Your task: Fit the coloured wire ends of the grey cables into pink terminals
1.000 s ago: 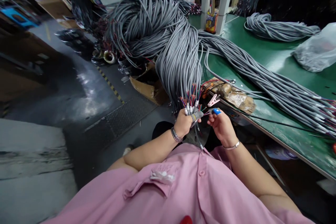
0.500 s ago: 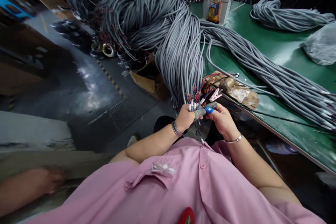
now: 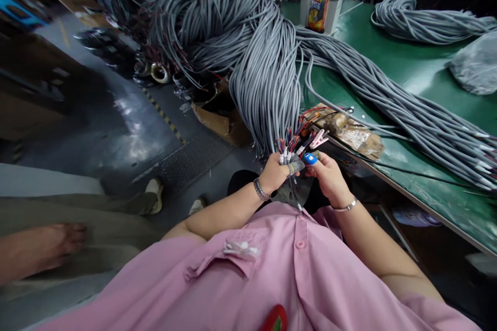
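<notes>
My left hand is closed around the ends of several grey cables, a grey cot covering its thumb. White bands ring these cable ends, and thin coloured wires fan out above the fingers. Close beside it, my right hand is closed in a pinch by the wires; a blue cover sits on its thumb and a grey one on a finger. What lies between those fingertips is too small to make out. A pink clip is just above the right hand at the table edge.
The green table on the right bears a long bundle of grey cables, a taped wooden block and a plastic bag. An open cardboard box stands below the hanging cables. Another person's hand is at left.
My right thumb with its blue cover has tilted and shifted slightly up; my left hand holds its place. At left, the other person has moved, and their shoe now shows.
</notes>
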`<state>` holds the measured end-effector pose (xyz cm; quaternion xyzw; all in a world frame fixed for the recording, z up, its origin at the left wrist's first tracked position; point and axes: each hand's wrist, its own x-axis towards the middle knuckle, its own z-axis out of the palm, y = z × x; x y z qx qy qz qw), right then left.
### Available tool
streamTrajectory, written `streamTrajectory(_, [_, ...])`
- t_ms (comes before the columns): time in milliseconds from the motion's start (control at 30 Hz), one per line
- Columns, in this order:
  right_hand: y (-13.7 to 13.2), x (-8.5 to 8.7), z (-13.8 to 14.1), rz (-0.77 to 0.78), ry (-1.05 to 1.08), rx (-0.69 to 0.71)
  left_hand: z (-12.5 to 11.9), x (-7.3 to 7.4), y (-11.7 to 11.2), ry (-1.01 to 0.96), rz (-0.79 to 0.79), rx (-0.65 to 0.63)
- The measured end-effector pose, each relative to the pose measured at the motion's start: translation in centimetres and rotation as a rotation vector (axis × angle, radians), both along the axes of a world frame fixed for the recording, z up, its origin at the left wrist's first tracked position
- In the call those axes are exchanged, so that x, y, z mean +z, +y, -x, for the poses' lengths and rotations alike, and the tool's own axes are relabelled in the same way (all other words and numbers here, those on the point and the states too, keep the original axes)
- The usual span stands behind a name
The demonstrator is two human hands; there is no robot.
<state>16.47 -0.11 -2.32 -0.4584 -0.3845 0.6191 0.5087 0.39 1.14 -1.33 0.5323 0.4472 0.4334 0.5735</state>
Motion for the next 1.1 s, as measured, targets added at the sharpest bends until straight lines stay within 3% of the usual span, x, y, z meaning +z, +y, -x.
streamTrajectory(500, [-0.4, 0.1, 0.1, 0.061, -0.055, -0.03, -0.1, -0.2, -0.1, 0.044, -0.022, -0.028])
streamTrajectory(1100, [-1.1, -1.1, 0.2, 0.001, 0.069, -0.029, 0.0, 0.1, 0.0, -0.024, 0.039, 0.002])
